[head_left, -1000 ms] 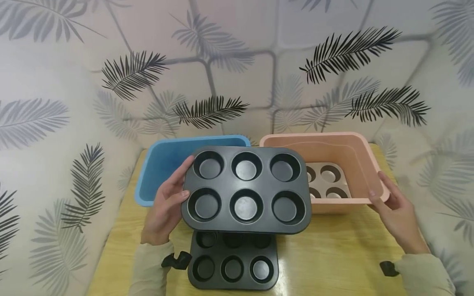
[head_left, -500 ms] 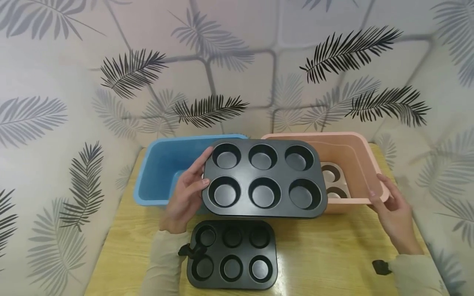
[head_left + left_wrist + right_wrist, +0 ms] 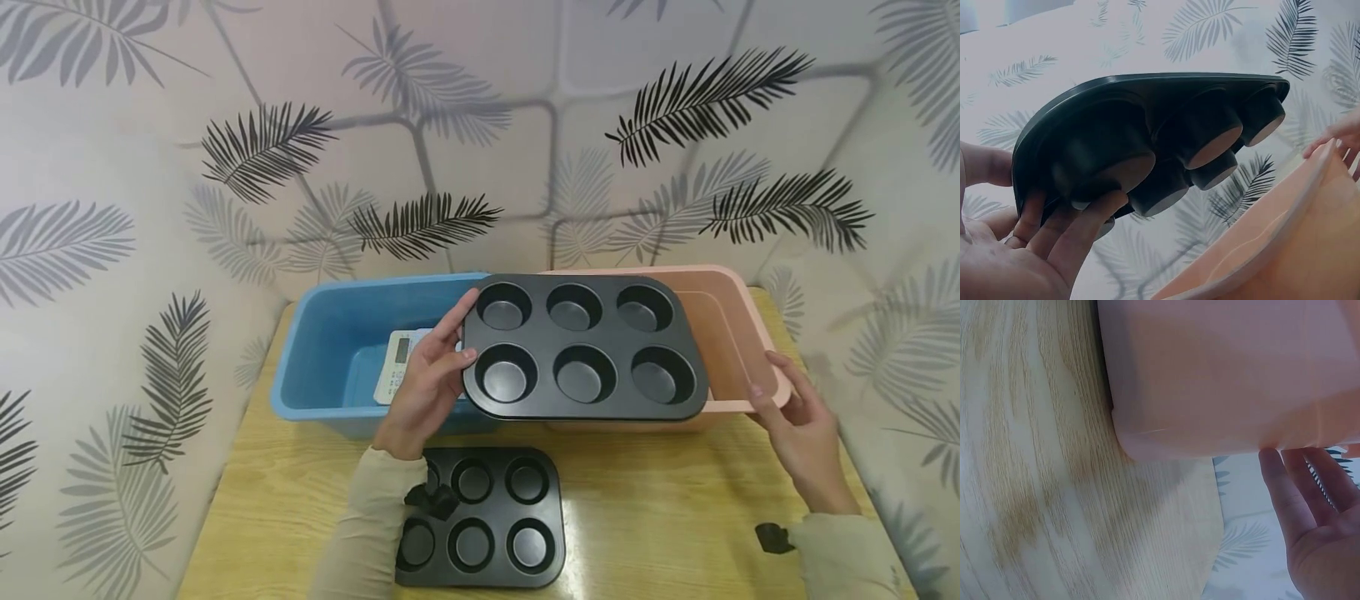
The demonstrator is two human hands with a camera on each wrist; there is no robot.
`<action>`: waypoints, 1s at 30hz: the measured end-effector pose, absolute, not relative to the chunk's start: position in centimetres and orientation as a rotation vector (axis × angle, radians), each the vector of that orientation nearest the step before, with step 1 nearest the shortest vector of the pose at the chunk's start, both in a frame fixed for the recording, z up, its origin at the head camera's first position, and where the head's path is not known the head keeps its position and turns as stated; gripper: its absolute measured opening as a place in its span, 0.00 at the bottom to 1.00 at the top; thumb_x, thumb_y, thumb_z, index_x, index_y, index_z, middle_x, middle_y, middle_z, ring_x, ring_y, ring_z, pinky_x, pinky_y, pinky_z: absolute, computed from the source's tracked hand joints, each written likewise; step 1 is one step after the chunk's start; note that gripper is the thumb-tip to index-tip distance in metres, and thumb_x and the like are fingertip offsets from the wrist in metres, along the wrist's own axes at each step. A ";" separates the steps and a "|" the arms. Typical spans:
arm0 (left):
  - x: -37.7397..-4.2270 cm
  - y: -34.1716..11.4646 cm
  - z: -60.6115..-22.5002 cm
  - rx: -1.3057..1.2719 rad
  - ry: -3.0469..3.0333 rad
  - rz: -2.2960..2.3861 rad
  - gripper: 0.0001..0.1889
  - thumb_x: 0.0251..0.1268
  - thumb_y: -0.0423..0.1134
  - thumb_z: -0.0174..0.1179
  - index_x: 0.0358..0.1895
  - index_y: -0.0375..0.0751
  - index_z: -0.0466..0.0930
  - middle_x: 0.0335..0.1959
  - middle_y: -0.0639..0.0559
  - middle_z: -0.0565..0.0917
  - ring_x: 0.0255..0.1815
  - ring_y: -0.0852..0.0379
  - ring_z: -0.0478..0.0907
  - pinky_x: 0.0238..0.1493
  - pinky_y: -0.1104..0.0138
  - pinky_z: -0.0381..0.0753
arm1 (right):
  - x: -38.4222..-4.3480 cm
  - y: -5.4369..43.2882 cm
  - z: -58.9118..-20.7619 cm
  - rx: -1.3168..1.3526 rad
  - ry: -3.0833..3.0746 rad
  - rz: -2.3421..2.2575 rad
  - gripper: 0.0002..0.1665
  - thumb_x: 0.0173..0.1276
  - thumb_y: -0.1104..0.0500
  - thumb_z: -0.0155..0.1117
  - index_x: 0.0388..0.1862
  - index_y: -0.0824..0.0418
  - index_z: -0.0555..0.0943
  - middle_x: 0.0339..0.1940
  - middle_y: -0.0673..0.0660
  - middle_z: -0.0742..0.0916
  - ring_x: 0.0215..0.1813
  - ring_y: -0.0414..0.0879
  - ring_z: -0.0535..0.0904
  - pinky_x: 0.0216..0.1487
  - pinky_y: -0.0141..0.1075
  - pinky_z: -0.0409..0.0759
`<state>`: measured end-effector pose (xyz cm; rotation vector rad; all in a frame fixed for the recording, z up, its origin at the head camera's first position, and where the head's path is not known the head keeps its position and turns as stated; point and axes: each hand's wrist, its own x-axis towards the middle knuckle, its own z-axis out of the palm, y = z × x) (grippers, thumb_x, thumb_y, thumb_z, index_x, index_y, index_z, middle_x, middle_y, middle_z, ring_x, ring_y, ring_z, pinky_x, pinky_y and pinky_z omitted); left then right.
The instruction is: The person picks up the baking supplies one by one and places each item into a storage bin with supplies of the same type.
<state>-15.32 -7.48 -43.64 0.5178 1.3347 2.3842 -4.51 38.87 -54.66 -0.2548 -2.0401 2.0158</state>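
In the head view my left hand (image 3: 427, 383) grips the left end of a dark six-cup muffin pan (image 3: 538, 330), thumb on top. The left wrist view shows the fingers of my left hand (image 3: 1054, 244) under the muffin pan (image 3: 1160, 119), against a cup's underside. The pan is raised over the pink bin (image 3: 723, 333) and the right end of the blue bin (image 3: 318, 346). My right hand (image 3: 806, 442) holds the pink bin's front right rim corner. In the right wrist view, fingers of my right hand (image 3: 1310, 519) touch the bin's wall (image 3: 1210, 381).
A second dark muffin pan (image 3: 499, 512) lies on the wooden table (image 3: 637, 517), partly behind my left sleeve. Inside the blue bin is a white device (image 3: 393, 367) with a small display and buttons. A leaf-patterned wall (image 3: 480, 183) stands behind the bins.
My left hand has carried the muffin pan right and slightly away, over the pink bin. It now hides the beige muffin pan seen inside, and uncovers the white device. My right hand stays on the rim.
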 end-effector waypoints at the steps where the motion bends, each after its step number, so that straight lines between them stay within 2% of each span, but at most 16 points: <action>1: -15.4 -7.1 -43.7 0.511 1.325 2.383 0.41 0.76 0.21 0.46 0.91 0.39 0.48 0.76 0.53 0.71 0.64 0.66 0.75 0.58 0.75 0.82 | -4.5 38.9 -54.7 -0.254 -2.037 2.020 0.37 0.81 0.67 0.64 0.86 0.53 0.69 0.69 0.44 0.80 0.59 0.27 0.85 0.52 0.22 0.86; 4: -15.5 -6.1 -43.9 0.485 1.328 2.372 0.41 0.77 0.22 0.47 0.90 0.40 0.50 0.65 0.54 0.78 0.61 0.65 0.78 0.56 0.74 0.85 | -4.5 39.0 -54.7 -0.249 -2.042 2.030 0.38 0.81 0.67 0.65 0.86 0.52 0.70 0.67 0.42 0.80 0.58 0.27 0.85 0.51 0.22 0.87; 9: -15.6 -4.5 -43.8 0.487 1.350 2.355 0.40 0.77 0.23 0.49 0.90 0.39 0.51 0.51 0.56 0.79 0.52 0.64 0.77 0.50 0.75 0.86 | -4.6 39.3 -54.6 -0.235 -2.012 2.065 0.38 0.81 0.68 0.65 0.86 0.53 0.70 0.66 0.42 0.81 0.57 0.28 0.86 0.50 0.24 0.87; 15: -15.7 -2.7 -44.2 0.487 1.397 2.344 0.40 0.78 0.24 0.50 0.90 0.42 0.52 0.51 0.57 0.79 0.48 0.64 0.78 0.44 0.75 0.85 | -4.4 39.3 -54.6 -0.225 -2.027 2.050 0.38 0.81 0.68 0.64 0.86 0.53 0.69 0.70 0.47 0.79 0.60 0.28 0.85 0.51 0.24 0.87; 18: -15.9 -1.9 -44.6 0.463 1.428 2.330 0.40 0.78 0.25 0.52 0.90 0.44 0.52 0.57 0.55 0.78 0.47 0.66 0.79 0.42 0.75 0.85 | -4.3 39.2 -54.7 -0.226 -2.029 2.054 0.38 0.82 0.67 0.64 0.86 0.53 0.69 0.75 0.52 0.76 0.61 0.28 0.83 0.52 0.23 0.87; 21: -16.0 -1.1 -45.0 0.446 1.445 2.324 0.40 0.79 0.24 0.52 0.90 0.44 0.52 0.70 0.44 0.75 0.49 0.67 0.82 0.44 0.75 0.87 | -4.3 39.1 -54.7 -0.222 -2.021 2.071 0.38 0.82 0.67 0.63 0.87 0.53 0.68 0.79 0.55 0.71 0.63 0.28 0.82 0.52 0.22 0.86; 24: -16.2 -0.5 -45.4 0.431 1.453 2.315 0.40 0.79 0.22 0.52 0.90 0.44 0.52 0.83 0.34 0.66 0.53 0.67 0.83 0.46 0.74 0.88 | -4.4 39.2 -54.7 -0.225 -2.023 2.075 0.38 0.82 0.68 0.63 0.87 0.53 0.68 0.80 0.55 0.71 0.63 0.27 0.82 0.52 0.22 0.86; 26: -16.2 -0.1 -45.5 0.423 1.463 2.302 0.41 0.79 0.22 0.52 0.90 0.44 0.52 0.85 0.31 0.63 0.54 0.67 0.83 0.47 0.74 0.88 | -4.5 39.2 -54.7 -0.238 -2.025 2.075 0.38 0.82 0.68 0.63 0.87 0.52 0.68 0.79 0.54 0.72 0.62 0.27 0.82 0.52 0.22 0.86; 28: -16.3 0.4 -45.6 0.415 1.483 2.285 0.41 0.78 0.22 0.53 0.90 0.45 0.53 0.83 0.29 0.64 0.54 0.66 0.81 0.47 0.75 0.87 | -4.5 39.2 -54.6 -0.252 -2.028 2.070 0.38 0.82 0.68 0.63 0.87 0.52 0.68 0.79 0.54 0.72 0.62 0.27 0.82 0.51 0.22 0.86; 30: -16.4 0.9 -45.6 0.405 1.513 2.262 0.41 0.78 0.24 0.55 0.90 0.48 0.54 0.84 0.33 0.64 0.56 0.65 0.81 0.49 0.75 0.86 | -4.5 39.2 -54.5 -0.268 -2.028 2.069 0.38 0.82 0.67 0.63 0.87 0.52 0.69 0.80 0.54 0.72 0.62 0.27 0.82 0.51 0.21 0.86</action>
